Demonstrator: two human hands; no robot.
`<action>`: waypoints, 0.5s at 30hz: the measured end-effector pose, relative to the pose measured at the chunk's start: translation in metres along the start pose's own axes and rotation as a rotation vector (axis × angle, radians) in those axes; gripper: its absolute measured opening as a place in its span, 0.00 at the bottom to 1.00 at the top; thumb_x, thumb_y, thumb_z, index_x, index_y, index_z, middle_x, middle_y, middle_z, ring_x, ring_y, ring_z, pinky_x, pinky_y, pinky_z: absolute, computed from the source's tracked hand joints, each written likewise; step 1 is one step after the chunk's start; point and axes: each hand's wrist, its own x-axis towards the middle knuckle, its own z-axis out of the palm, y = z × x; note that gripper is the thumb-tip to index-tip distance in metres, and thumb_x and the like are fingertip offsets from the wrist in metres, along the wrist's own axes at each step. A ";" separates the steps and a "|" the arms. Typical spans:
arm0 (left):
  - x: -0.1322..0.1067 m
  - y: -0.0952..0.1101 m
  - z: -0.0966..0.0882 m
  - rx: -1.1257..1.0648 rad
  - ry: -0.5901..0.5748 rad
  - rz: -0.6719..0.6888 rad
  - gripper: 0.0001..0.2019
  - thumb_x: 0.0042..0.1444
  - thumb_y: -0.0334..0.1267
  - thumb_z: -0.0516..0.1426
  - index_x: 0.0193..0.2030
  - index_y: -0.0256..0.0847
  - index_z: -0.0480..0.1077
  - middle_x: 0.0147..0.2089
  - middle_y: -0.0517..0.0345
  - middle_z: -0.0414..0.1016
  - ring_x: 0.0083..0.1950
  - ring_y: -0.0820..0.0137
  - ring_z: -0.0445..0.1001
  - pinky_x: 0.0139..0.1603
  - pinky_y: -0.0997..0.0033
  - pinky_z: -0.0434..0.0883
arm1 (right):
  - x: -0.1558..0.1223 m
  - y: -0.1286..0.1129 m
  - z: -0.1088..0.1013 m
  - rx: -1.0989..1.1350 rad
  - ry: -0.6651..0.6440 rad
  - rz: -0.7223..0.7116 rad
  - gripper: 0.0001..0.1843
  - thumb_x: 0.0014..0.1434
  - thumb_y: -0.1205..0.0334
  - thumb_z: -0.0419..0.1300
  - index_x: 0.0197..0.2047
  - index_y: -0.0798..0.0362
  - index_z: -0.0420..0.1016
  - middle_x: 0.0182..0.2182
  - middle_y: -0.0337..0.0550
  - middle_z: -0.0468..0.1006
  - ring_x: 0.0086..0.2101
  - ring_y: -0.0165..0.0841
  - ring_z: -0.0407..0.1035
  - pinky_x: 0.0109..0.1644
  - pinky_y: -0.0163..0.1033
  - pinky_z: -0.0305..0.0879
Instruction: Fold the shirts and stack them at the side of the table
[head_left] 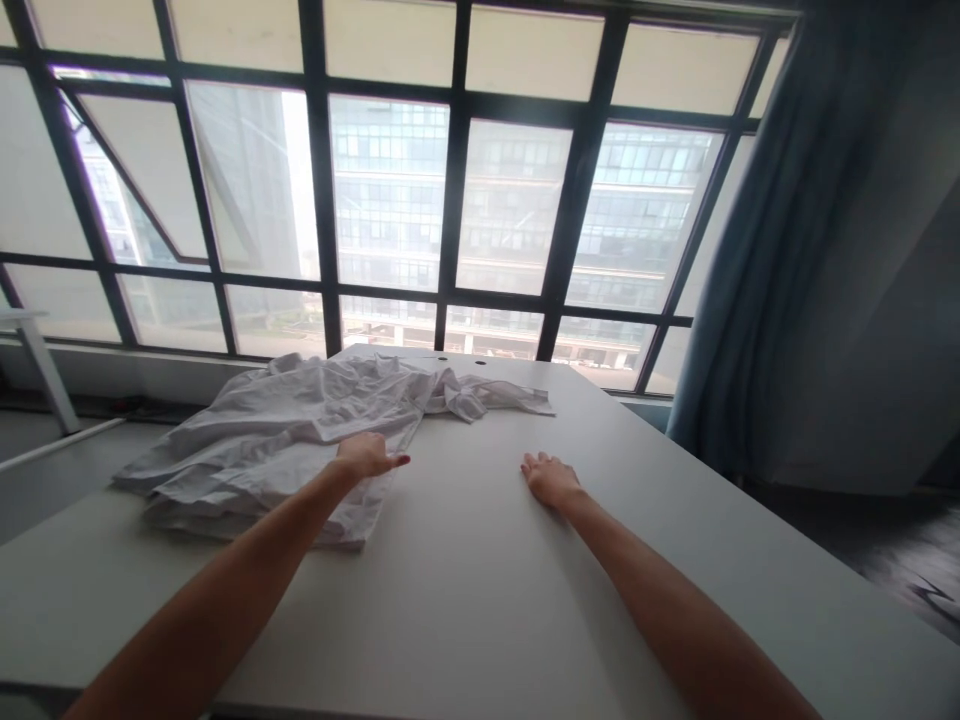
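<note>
A crumpled white garment [285, 430] lies on the left half of a white table [480, 580], with a sleeve trailing to the right toward the middle. My left hand [367, 456] rests on the garment's near right edge, fingers stretched out and pointing right, holding nothing. My right hand [550, 478] lies flat on the bare tabletop to the right of the garment, fingers spread and apart from the cloth.
A large window with dark frames [450, 200] fills the wall behind the table. A blue curtain [772, 250] hangs at the right. A white table leg [45, 370] stands at the far left. Dark floor [885, 550] shows to the right of the table.
</note>
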 end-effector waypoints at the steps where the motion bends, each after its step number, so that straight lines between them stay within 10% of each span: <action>1: -0.002 0.001 0.001 -0.002 -0.010 0.016 0.24 0.52 0.59 0.59 0.41 0.38 0.77 0.41 0.45 0.79 0.44 0.56 0.77 0.42 0.67 0.70 | -0.001 0.000 -0.001 -0.007 0.004 -0.007 0.27 0.71 0.56 0.38 0.66 0.52 0.62 0.60 0.58 0.67 0.56 0.46 0.66 0.54 0.50 0.62; 15: 0.000 -0.020 0.014 -0.119 0.109 0.014 0.13 0.61 0.44 0.52 0.35 0.39 0.73 0.39 0.50 0.79 0.43 0.62 0.77 0.38 0.71 0.67 | 0.004 0.006 0.003 0.024 0.000 -0.021 0.28 0.70 0.54 0.39 0.68 0.52 0.60 0.63 0.58 0.64 0.59 0.48 0.62 0.57 0.52 0.59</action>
